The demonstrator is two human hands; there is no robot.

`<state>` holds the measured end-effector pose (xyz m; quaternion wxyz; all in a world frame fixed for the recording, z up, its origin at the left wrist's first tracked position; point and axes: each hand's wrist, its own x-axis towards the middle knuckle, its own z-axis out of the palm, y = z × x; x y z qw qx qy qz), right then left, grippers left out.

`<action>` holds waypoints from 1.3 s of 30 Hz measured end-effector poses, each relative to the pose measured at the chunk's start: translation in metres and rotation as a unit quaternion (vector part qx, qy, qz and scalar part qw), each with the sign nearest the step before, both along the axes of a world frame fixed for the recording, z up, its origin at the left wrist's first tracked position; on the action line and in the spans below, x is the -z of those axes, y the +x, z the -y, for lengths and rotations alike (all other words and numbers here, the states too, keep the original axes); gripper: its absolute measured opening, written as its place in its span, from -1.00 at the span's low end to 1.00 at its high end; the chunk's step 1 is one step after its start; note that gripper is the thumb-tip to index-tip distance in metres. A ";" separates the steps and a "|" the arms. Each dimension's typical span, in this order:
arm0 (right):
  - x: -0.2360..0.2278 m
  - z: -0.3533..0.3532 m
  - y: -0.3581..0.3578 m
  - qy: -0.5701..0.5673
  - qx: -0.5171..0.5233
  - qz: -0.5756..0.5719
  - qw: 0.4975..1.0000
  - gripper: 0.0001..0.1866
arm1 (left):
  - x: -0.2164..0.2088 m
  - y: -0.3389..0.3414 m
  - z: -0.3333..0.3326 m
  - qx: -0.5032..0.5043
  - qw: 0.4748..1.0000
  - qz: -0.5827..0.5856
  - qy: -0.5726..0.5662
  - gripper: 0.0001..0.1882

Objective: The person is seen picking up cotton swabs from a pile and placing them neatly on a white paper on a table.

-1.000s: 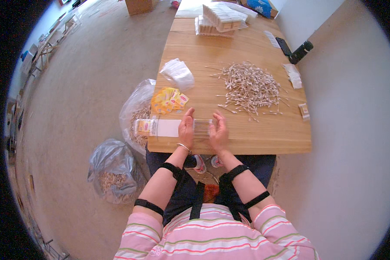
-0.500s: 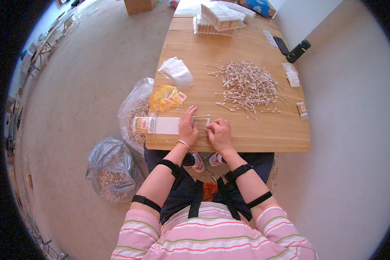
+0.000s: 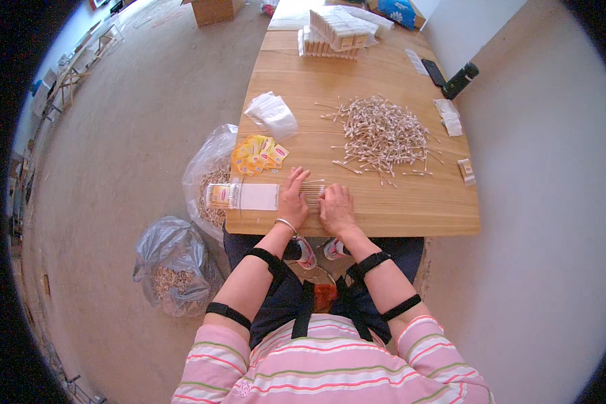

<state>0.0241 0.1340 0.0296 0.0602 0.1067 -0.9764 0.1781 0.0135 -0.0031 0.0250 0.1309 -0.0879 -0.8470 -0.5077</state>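
A row of cotton swabs point(image 3: 312, 194) lies side by side on the table between my two hands. My left hand point(image 3: 293, 196) rests flat over the row's left end, its fingers stretched out. At the right end, my right hand point(image 3: 337, 207) has its fingers bent and closed against the swab tips; its grip is partly hidden. Left of my left hand lies a blank white card point(image 3: 259, 196). Beside it, at the table's left edge, is a clear pack of swabs point(image 3: 221, 195) with a yellow and red label.
A heap of loose swabs point(image 3: 385, 131) lies right of centre. Yellow cards point(image 3: 259, 155) and clear plastic sleeves point(image 3: 271, 114) are on the left. Stacked packs point(image 3: 330, 42) stand far back. A phone point(image 3: 433, 72) and dark bottle point(image 3: 460, 80) line the right edge. A swab-filled bag point(image 3: 176, 266) sits on the floor.
My right hand has shifted slightly, its fingers now lying more over the right ends of the swabs. The left hand stays nearly in place.
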 end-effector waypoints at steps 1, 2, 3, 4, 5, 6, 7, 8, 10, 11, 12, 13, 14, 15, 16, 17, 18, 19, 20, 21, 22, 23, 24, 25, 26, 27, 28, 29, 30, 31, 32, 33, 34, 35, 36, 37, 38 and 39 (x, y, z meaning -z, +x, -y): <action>0.001 -0.002 0.000 -0.061 0.005 -0.009 0.998 -0.86 | 0.000 0.000 0.000 0.000 1.000 -0.001 0.001 -0.42; 0.003 -0.005 0.000 -0.122 0.010 -0.019 0.992 -0.87 | 0.000 0.000 -0.001 0.003 1.000 -0.002 -0.002 -0.42; 0.003 -0.008 -0.001 -0.122 0.009 -0.018 0.992 -0.87 | 0.000 0.001 0.000 0.005 1.000 -0.002 -0.006 -0.42; 0.004 -0.012 -0.001 -0.175 0.015 -0.018 0.984 -0.88 | 0.001 0.001 0.000 0.005 1.000 -0.002 -0.005 -0.42; 0.004 -0.015 -0.002 -0.228 0.021 -0.017 0.973 -0.89 | 0.002 0.000 0.000 0.003 1.000 -0.008 0.005 -0.42; 0.004 -0.017 -0.002 -0.228 0.021 -0.016 0.973 -0.89 | 0.003 -0.001 0.000 0.001 1.000 -0.013 0.015 -0.42; 0.003 -0.018 -0.002 -0.224 0.011 -0.030 0.974 -0.90 | 0.004 -0.001 0.000 0.000 1.000 -0.012 0.015 -0.42; 0.003 -0.019 -0.002 -0.220 0.001 -0.044 0.974 -0.90 | 0.005 0.000 0.001 0.001 1.000 -0.009 0.010 -0.42; -0.001 -0.019 -0.003 -0.194 -0.007 -0.029 0.980 -0.90 | 0.005 0.000 0.001 0.002 1.000 -0.004 0.005 -0.42; -0.002 -0.018 -0.002 -0.169 -0.016 -0.013 0.985 -0.90 | 0.004 0.000 0.002 0.001 1.000 -0.004 -0.001 -0.42; -0.003 -0.018 -0.002 -0.169 -0.016 -0.013 0.985 -0.90 | 0.003 0.000 0.001 0.001 1.000 -0.005 -0.008 -0.43; -0.003 -0.017 -0.002 -0.164 -0.013 -0.012 0.986 -0.90 | 0.003 0.000 0.001 0.001 1.000 -0.005 -0.008 -0.43; -0.004 -0.016 -0.002 -0.160 -0.011 -0.010 0.987 -0.90 | 0.002 0.000 0.000 0.001 1.000 -0.004 -0.003 -0.43; -0.005 -0.015 -0.001 -0.160 -0.012 -0.010 0.987 -0.90 | 0.003 0.001 0.001 0.000 1.000 -0.002 0.002 -0.43; -0.007 -0.014 0.000 -0.155 -0.018 -0.010 0.988 -0.91 | 0.003 0.001 0.001 -0.002 1.000 -0.002 0.002 -0.43; -0.008 -0.013 0.001 -0.150 -0.023 -0.010 0.988 -0.91 | 0.004 0.000 0.002 -0.003 1.000 -0.003 0.003 -0.43; -0.008 -0.013 0.001 -0.149 -0.023 -0.009 0.988 -0.91 | 0.004 -0.001 0.001 -0.004 1.000 -0.004 0.005 -0.43; -0.008 -0.012 0.000 -0.145 -0.019 -0.006 0.989 -0.92 | 0.004 -0.001 0.001 -0.004 1.000 -0.004 0.006 -0.43; -0.008 -0.012 0.000 -0.141 -0.015 -0.003 0.990 -0.93 | 0.004 -0.001 0.000 -0.003 1.000 -0.003 0.001 -0.43; -0.009 -0.010 0.000 -0.141 -0.016 -0.003 0.990 -0.93 | 0.004 -0.001 0.001 -0.003 1.000 -0.002 -0.004 -0.43; -0.010 -0.009 -0.001 -0.115 -0.019 -0.003 0.993 -0.91 | 0.005 -0.002 0.001 -0.004 1.000 -0.002 -0.004 -0.43; -0.012 -0.008 -0.001 -0.089 -0.023 -0.003 0.996 -0.89 | 0.005 -0.002 0.001 -0.005 1.000 -0.005 -0.002 -0.43; -0.014 -0.006 -0.002 -0.089 -0.024 -0.003 0.996 -0.89 | 0.004 -0.001 0.001 -0.005 1.000 -0.009 0.001 -0.43; -0.015 -0.004 -0.002 -0.051 -0.024 0.005 0.998 -0.87 | 0.004 -0.001 0.001 -0.006 1.000 -0.009 0.001 -0.43; -0.017 -0.001 -0.003 -0.012 -0.024 0.012 1.000 -0.85 | 0.003 -0.001 0.001 -0.005 1.000 -0.004 0.001 -0.43; -0.016 0.000 -0.005 -0.012 -0.023 0.012 1.000 -0.85 | 0.003 -0.001 0.000 -0.003 1.000 0.001 0.002 -0.43; -0.015 0.001 -0.007 0.021 -0.023 0.013 0.999 -0.84 | 0.002 -0.001 0.000 -0.003 1.000 0.000 0.002 -0.43; -0.014 0.001 -0.008 0.053 -0.023 0.014 0.998 -0.83 | 0.002 -0.001 -0.001 -0.002 1.000 0.000 0.000 -0.43; -0.014 0.002 -0.008 0.053 -0.025 0.014 0.998 -0.83 | 0.003 -0.001 0.000 -0.004 1.000 -0.001 -0.003 -0.43; -0.014 0.003 -0.007 0.044 -0.028 0.000 0.999 -0.83 | 0.004 -0.001 0.001 -0.006 1.000 -0.001 -0.003 -0.43; -0.013 0.004 -0.007 0.034 -0.030 -0.015 0.999 -0.84 | 0.005 -0.001 0.002 -0.003 1.000 -0.005 -0.012 -0.43; -0.009 0.001 -0.007 0.035 -0.030 -0.015 0.999 -0.84 | 0.005 -0.002 0.001 0.001 1.000 -0.010 -0.019 -0.42; -0.006 -0.002 -0.007 -0.023 -0.025 0.000 0.999 -0.85 | 0.005 -0.003 0.000 0.001 1.000 -0.010 -0.018 -0.42; -0.003 -0.007 -0.008 -0.080 -0.020 0.014 0.996 -0.86 | 0.006 -0.004 -0.002 0.006 1.000 -0.010 -0.015 -0.43; -0.003 -0.008 -0.007 -0.080 -0.020 0.016 0.996 -0.86 | 0.006 -0.003 -0.002 0.010 1.000 -0.009 -0.013 -0.43; -0.003 -0.010 -0.007 -0.154 -0.010 0.011 0.988 -0.87 | 0.006 -0.002 -0.001 0.010 1.000 -0.007 -0.013 -0.43; -0.003 -0.012 -0.007 -0.226 0.001 0.006 0.974 -0.89 | 0.006 -0.002 -0.001 0.007 1.000 -0.007 -0.014 -0.43; -0.003 -0.016 -0.006 -0.226 0.002 0.006 0.974 -0.89 | 0.005 -0.002 -0.001 0.005 1.000 -0.008 -0.015 -0.42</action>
